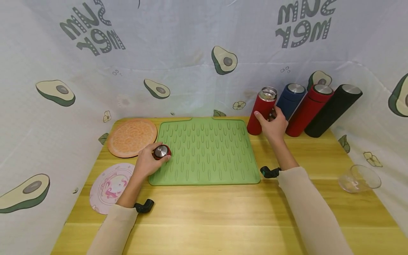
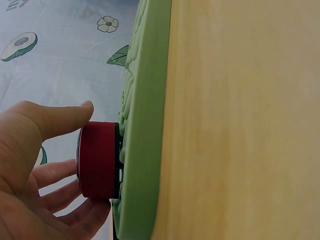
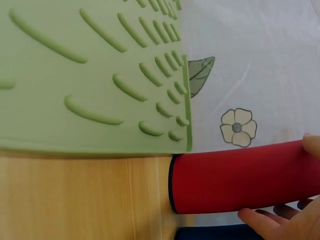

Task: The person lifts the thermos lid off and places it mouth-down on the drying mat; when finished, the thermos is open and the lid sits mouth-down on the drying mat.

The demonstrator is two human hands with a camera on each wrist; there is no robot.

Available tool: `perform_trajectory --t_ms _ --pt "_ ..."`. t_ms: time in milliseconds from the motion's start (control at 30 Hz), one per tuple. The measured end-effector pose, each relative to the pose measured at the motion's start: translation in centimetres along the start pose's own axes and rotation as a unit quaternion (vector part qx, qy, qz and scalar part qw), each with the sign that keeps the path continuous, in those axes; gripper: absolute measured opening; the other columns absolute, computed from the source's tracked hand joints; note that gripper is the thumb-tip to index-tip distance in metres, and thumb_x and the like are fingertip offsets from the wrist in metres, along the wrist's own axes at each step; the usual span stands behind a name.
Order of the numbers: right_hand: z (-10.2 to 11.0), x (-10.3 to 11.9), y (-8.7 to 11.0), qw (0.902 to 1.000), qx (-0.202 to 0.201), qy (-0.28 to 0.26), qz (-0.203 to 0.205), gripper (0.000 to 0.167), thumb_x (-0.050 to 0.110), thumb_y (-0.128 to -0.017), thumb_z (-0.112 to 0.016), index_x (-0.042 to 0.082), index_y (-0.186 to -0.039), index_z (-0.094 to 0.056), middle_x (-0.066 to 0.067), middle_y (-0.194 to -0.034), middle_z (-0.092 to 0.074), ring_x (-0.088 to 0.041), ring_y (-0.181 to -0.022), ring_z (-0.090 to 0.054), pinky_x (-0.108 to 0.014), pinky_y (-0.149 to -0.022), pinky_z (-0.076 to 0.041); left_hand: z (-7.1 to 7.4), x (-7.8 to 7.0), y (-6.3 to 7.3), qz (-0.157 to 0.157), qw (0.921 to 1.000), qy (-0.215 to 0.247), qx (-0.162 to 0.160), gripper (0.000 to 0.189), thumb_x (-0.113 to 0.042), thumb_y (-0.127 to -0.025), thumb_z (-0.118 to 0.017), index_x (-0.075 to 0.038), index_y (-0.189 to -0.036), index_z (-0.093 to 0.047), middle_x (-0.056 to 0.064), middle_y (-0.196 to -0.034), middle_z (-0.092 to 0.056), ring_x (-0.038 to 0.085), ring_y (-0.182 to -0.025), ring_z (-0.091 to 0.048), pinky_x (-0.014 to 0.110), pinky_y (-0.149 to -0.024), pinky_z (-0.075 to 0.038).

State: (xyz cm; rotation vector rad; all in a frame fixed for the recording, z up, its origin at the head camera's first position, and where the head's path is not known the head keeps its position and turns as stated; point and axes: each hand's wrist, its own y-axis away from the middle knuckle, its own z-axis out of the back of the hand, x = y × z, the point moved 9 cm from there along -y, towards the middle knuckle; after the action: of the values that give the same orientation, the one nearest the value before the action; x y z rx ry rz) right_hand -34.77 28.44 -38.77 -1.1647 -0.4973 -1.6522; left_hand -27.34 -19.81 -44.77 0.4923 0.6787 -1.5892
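Observation:
My left hand (image 1: 147, 161) holds a red bottle lid (image 1: 162, 151) with a silver top, thumb on one side and fingers on the other. In the left wrist view the lid (image 2: 99, 160) sits against the ridged face of the green drying mat (image 2: 145, 120), at the mat's left side. Over at the back right, my right hand (image 1: 275, 124) grips a red thermos (image 1: 260, 110) that stands upright without its lid, its metal mouth showing. The right wrist view shows this thermos (image 3: 240, 177) beside the mat's corner, with fingertips along its side.
Right of the gripped thermos stand a blue thermos (image 1: 290, 101), another red thermos (image 1: 309, 111) and a black thermos (image 1: 333, 111). A clear glass cup (image 1: 359, 179) is at the far right. An orange round mat (image 1: 132, 137) and a pink-patterned plate (image 1: 98, 184) lie on the left.

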Motion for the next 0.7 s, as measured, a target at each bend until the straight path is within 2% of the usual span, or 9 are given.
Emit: perform_trajectory --t_ms 233,433,533,600,700 --pt "1.3 0.1 0.8 0.9999 -0.012 -0.009 0.008 0.074 0.051 -0.093 -0.073 0.015 -0.153 -0.048 -0.011 -0.149 -0.058 -0.030 -0.133 -0.061 -0.046 -0.113 -0.049 0.2 -0.6 0.3 -0.004 0.9999 0.009 -0.006 0.072 -0.038 -0.085 -0.085 -0.008 -0.145 -0.060 0.019 -0.143 -0.061 0.041 -0.127 -0.060 0.056 -0.098 -0.055" --pt "3.1 0.7 1.0 0.9982 -0.042 -0.009 0.043 0.068 0.050 -0.092 -0.075 0.011 -0.143 -0.055 -0.009 -0.139 -0.065 -0.025 -0.126 -0.063 -0.043 -0.112 -0.047 0.6 -1.5 0.4 -0.017 0.9995 0.019 -0.020 0.071 -0.040 -0.085 -0.085 -0.009 -0.144 -0.060 0.019 -0.146 -0.059 0.041 -0.128 -0.059 0.057 -0.098 -0.055" --pt "4.0 0.7 0.9 0.9972 -0.058 -0.004 0.048 0.065 0.050 -0.092 -0.075 0.011 -0.141 -0.057 -0.008 -0.136 -0.066 -0.022 -0.123 -0.064 -0.034 -0.106 -0.051 0.8 -1.8 0.4 -0.023 0.9990 0.024 -0.029 0.070 -0.039 -0.085 -0.086 -0.009 -0.143 -0.062 0.018 -0.144 -0.060 0.041 -0.127 -0.061 0.056 -0.095 -0.057" --pt "4.7 0.6 0.9 0.9963 -0.069 -0.007 0.051 0.062 0.049 -0.092 -0.075 0.012 -0.140 -0.059 -0.007 -0.133 -0.068 -0.021 -0.120 -0.065 -0.027 -0.097 -0.055 0.8 -2.0 0.4 -0.026 0.9987 0.028 -0.033 0.070 -0.039 -0.084 -0.086 -0.009 -0.142 -0.062 0.018 -0.142 -0.062 0.040 -0.124 -0.064 0.055 -0.093 -0.058" --pt "5.8 0.4 0.9 0.9950 -0.083 -0.011 0.054 0.057 0.045 -0.093 -0.075 0.014 -0.138 -0.061 -0.008 -0.131 -0.069 -0.019 -0.117 -0.066 -0.019 -0.091 -0.052 0.9 -2.3 0.4 -0.033 0.9982 0.036 -0.037 0.070 -0.041 -0.083 -0.087 -0.009 -0.141 -0.063 0.018 -0.138 -0.064 0.038 -0.117 -0.067 0.053 -0.089 -0.060"
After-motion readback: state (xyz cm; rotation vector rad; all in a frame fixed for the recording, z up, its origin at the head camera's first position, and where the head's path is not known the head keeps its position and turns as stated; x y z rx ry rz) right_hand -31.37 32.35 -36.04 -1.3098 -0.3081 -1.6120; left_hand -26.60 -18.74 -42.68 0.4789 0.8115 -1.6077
